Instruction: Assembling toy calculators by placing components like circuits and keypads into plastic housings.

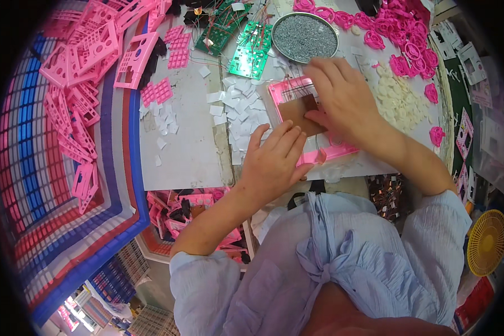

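A pink plastic casing [341, 150] lies at the near edge of the table, with thin wires at its far end. Inside it is a flat brown square [298, 109], likely card or board. My left hand [274, 162] grips the casing's near left side, its fingertips on the brown square's near edge and its thumb by the casing rim. My right hand [344, 98] arches over the right side. Its thumb presses the brown square's right edge; its bent fingers reach past the far end, and what lies beneath them is hidden.
A round tin of small grey metal parts [305, 37] stands beyond the casing. White squares [242, 109] lie left, cream discs [400, 95] and pink rings [400, 28] right. Green circuit boards [251, 50] sit at the back. A striped crate [112, 185] holds pink casings at left.
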`<act>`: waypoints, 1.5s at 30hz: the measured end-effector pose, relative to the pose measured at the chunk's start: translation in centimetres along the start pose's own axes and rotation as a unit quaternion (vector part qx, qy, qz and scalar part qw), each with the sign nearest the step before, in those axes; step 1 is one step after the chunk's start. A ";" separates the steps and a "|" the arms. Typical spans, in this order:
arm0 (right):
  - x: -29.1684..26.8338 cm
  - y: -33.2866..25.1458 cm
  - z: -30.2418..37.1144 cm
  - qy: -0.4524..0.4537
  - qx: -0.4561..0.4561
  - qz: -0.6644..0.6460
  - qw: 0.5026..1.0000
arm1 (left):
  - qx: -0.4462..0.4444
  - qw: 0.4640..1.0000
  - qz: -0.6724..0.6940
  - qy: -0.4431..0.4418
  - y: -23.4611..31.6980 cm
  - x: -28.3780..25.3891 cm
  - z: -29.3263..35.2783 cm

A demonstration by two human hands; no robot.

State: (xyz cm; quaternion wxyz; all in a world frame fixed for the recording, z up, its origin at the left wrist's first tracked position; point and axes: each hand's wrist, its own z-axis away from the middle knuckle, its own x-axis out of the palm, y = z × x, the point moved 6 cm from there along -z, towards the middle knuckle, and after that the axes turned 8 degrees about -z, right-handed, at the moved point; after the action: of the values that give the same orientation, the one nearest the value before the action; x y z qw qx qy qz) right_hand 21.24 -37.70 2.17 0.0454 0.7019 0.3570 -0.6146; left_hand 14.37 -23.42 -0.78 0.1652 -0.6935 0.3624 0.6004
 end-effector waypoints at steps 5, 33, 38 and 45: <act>3.3 -2.2 4.7 -0.089 -0.102 0.020 0.991 | -0.009 0.999 0.037 0.004 -0.4 0.0 -0.7; 3.2 -3.3 4.1 -0.132 -0.102 0.064 0.984 | 0.080 0.979 -0.176 -0.062 -10.9 6.2 -21.2; 3.5 -3.4 4.1 -0.141 -0.108 0.069 0.982 | 0.123 0.985 -0.114 -0.046 -10.5 5.9 -21.4; 3.5 -3.4 4.1 -0.127 -0.103 0.062 0.985 | 0.062 0.977 -0.203 -0.005 -11.7 5.0 -23.8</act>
State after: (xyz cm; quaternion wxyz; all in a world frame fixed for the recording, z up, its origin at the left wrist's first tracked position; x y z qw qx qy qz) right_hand 15.89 -35.70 -0.72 0.2002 0.6305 0.3655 -0.6549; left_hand 39.65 -32.82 -2.63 0.3279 -0.7383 0.2496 0.5340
